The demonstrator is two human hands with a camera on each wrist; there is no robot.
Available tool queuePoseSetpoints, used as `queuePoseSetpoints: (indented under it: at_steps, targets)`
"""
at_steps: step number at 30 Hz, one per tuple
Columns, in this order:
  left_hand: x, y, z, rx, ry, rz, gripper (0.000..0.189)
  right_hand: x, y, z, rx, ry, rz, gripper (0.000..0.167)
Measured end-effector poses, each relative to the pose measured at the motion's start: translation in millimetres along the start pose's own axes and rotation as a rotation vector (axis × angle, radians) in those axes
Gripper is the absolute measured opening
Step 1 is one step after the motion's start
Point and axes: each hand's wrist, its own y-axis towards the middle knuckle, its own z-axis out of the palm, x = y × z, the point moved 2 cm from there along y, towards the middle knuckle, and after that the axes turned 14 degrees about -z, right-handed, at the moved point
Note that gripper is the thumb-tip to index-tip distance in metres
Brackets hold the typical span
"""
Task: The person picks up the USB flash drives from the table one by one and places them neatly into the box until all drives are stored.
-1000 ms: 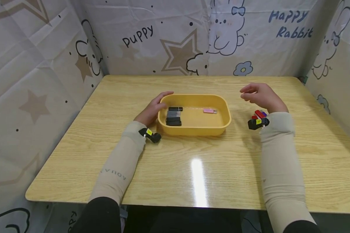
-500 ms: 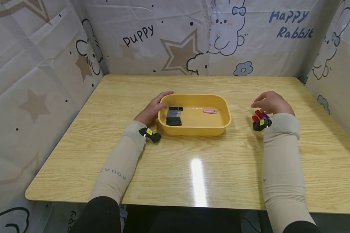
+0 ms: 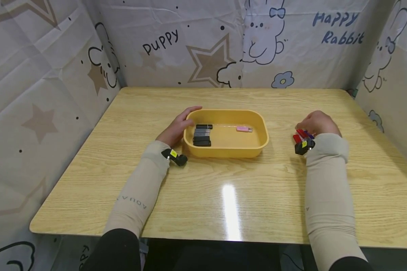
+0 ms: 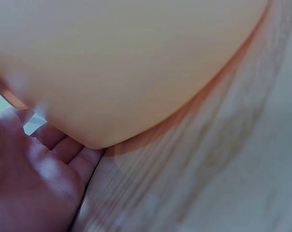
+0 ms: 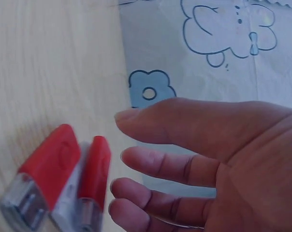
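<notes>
My left hand [image 3: 176, 128] holds the left end of a yellow plastic box [image 3: 224, 152], thumb over the rim and fingers along the outer wall. In the left wrist view its fingers curve around the box's bottom corner. Inside the box lie a pink USB flash drive [image 3: 244, 129] at the right and several black and grey sticks [image 3: 202, 138] in a column at the left. My right hand [image 3: 320, 122] hovers at a small pile of flash drives. Up close, two red flash drives [image 5: 53, 166] lie just beyond its fingertips; thumb and fingers are apart, with nothing between them.
A wooden table [image 3: 203, 203] carries everything. Printed cloth [image 3: 196, 45] hangs along its back and sides. Blue-purple pieces [image 3: 311, 134] show among the red drives, and a white piece [image 5: 68, 195] sits between the two red ones.
My right hand has moved right, toward me and lower, over the pile of flash drives. The left hand and the box have stayed put.
</notes>
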Motion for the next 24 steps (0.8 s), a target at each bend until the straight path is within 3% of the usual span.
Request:
queuePoseSetpoints:
  at_steps: [2, 10, 24]
  targets:
    - [2.5, 2.0, -1.3, 0.001, -0.001, 0.002, 0.066, -2, 1.1, 2, -0.006, -0.017, 0.002, 0.040]
    - [-12.1, -11.0, 5.9, 0.044, -0.018, -0.002, 0.067, -3, 6.7, 4, 0.056, -0.079, -0.018, 0.027]
    - [-12.0, -11.2, 5.2, 0.038, 0.004, -0.001, 0.066, -8, 13.5, 5, 0.089, -0.069, 0.049, 0.029]
